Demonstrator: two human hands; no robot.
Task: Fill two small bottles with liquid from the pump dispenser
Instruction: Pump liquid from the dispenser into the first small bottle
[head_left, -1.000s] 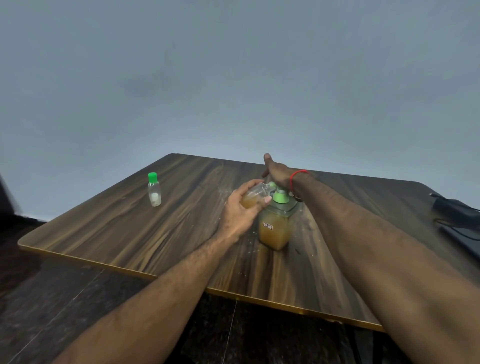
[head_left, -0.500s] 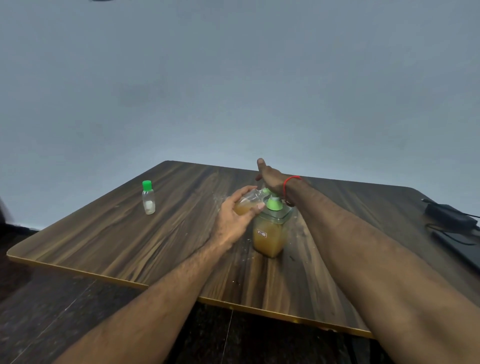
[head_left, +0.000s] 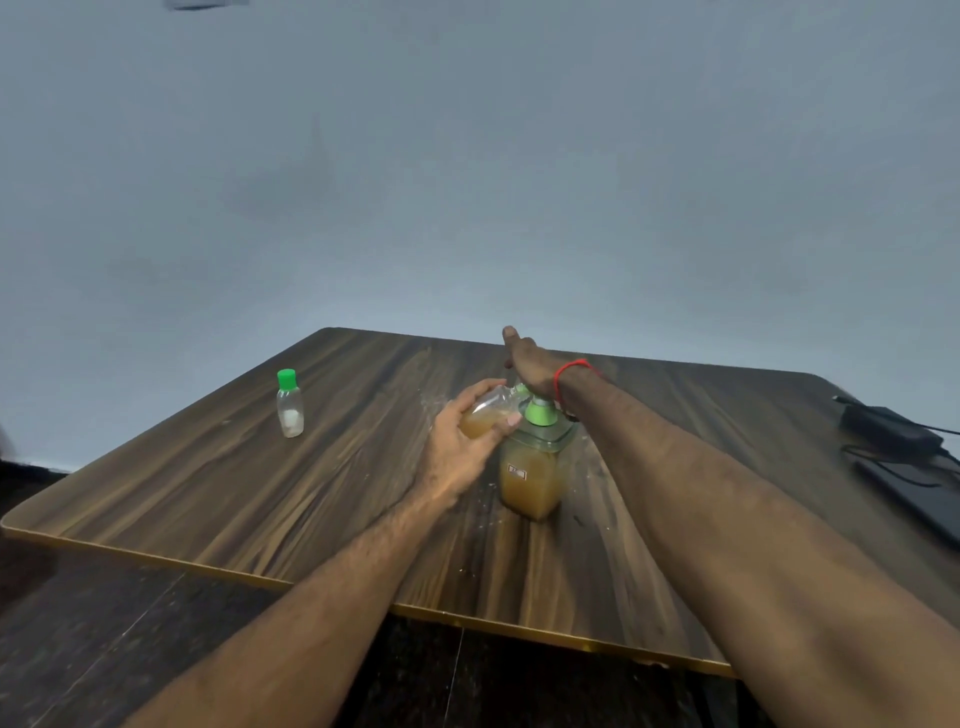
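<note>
A square clear pump dispenser with amber liquid and a green pump collar stands mid-table. My left hand grips a small clear bottle, tilted, partly filled with amber liquid, its mouth against the dispenser's spout. My right hand lies flat on top of the pump head, thumb pointing up; a red thread circles the wrist. A second small bottle with a green cap stands upright at the far left of the table, nearly empty.
The dark wood table has a gold front edge and small drops around the dispenser. A black power adapter with cables and a dark flat device lie at the right edge. Dark floor lies below.
The view has tilted up, so the table sits lower in frame. Both hands keep the same hold on the small bottle and pump head.
</note>
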